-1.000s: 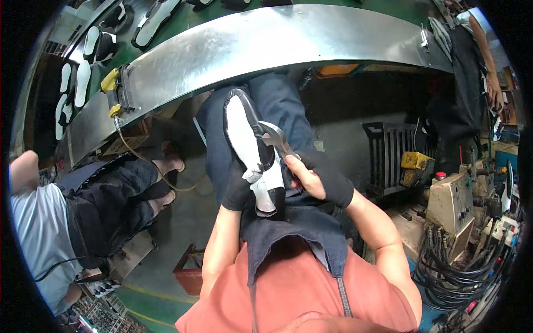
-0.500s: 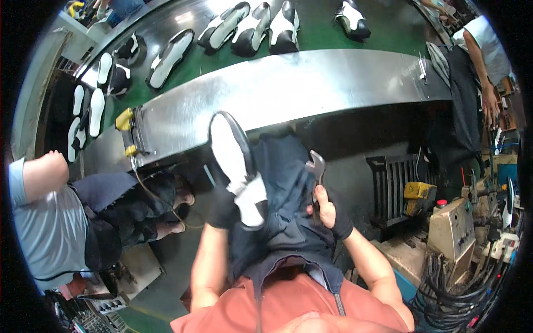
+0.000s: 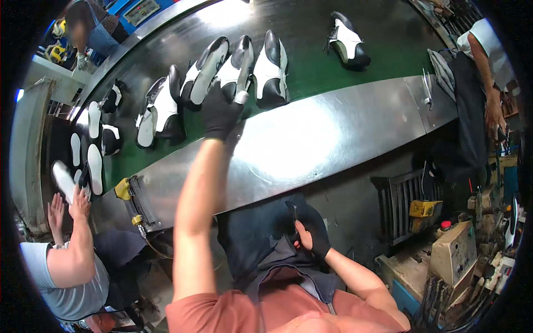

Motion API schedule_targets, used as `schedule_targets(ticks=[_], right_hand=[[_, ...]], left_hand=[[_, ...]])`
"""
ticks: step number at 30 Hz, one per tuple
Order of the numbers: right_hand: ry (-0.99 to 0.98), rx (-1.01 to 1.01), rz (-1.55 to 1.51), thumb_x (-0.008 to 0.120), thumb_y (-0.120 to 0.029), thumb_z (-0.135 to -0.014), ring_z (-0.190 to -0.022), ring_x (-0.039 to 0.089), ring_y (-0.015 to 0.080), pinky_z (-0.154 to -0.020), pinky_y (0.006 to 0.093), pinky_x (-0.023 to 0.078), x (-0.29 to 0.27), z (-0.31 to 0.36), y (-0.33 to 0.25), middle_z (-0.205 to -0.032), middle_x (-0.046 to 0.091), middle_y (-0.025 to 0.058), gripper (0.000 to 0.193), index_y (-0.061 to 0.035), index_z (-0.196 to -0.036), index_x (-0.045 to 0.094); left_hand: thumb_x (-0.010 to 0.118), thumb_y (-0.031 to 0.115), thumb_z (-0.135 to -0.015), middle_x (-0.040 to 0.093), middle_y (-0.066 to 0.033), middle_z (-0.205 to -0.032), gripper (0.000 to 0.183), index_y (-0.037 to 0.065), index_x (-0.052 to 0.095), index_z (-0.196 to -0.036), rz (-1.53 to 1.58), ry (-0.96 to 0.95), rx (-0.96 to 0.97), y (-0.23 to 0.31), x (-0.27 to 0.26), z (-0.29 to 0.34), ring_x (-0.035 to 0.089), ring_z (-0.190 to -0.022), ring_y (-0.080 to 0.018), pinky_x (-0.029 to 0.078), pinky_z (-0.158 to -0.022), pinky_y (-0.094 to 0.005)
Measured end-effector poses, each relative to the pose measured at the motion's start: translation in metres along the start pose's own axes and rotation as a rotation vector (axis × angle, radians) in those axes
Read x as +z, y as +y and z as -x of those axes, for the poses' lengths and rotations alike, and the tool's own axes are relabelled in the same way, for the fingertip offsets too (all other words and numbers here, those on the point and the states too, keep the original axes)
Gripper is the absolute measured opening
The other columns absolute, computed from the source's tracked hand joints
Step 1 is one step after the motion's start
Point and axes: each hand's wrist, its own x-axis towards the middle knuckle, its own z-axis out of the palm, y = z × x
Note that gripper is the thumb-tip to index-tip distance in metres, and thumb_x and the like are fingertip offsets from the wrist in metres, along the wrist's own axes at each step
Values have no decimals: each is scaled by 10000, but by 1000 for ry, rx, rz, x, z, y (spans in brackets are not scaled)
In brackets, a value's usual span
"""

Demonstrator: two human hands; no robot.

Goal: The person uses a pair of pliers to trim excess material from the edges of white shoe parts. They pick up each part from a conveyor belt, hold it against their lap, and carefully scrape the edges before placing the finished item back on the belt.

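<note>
My left hand (image 3: 221,114), in a black glove, reaches up over the green work surface. Its fingers and thumb close around the heel of a black-and-white shoe (image 3: 239,67) in the middle row, hiding that end. Similar shoes lie on both sides: one at its left (image 3: 206,72), one at its right (image 3: 271,69). Further left, two shoes (image 3: 167,108) lie close together. Over my lap, my right hand (image 3: 313,238), gloved with bare fingertips, stays closed around a wrench (image 3: 292,212); its dark end points up.
A metal ledge (image 3: 355,116) runs along the green surface (image 3: 316,77). One shoe (image 3: 348,41) lies apart at far right. At left, a co-worker's hands (image 3: 78,202) are at white soles (image 3: 94,169). A yellow clamp (image 3: 123,188) and a machine box (image 3: 452,252) flank me.
My left hand has moved from above my lap up to the row of shoes; the shoe it held is out of it. Another shoe lies in the left group. The wrench has turned.
</note>
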Motion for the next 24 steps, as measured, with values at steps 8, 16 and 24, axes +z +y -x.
schedule_targets(ticks=[8,16,24], right_hand=[[9,-20,-145,426,-447,-958,-469,556,140,-442,283,448,-2,3,-3,-600,510,48,473,5,-892,549],[-1,-224,-140,466,-295,-966,-462,545,113,-434,239,461,-4,49,25,-748,575,57,431,-17,-1293,429],[-163,-228,55,326,-582,-943,-643,577,115,-617,258,479,7,147,-21,-709,567,31,579,-64,-1041,567]], left_hand=[[695,266,-710,616,-169,-1007,569,-33,529,-1165,543,-333,-386,-21,-70,5,616,-902,-275,495,-812,-369],[574,246,-803,497,-125,-1294,519,1,485,-1252,714,-72,-643,-49,-293,291,486,-1183,-240,368,-1021,-376],[592,102,-782,624,-124,-1053,254,-28,642,-994,936,-142,-241,25,-235,326,569,-1027,-228,419,-924,-348]])
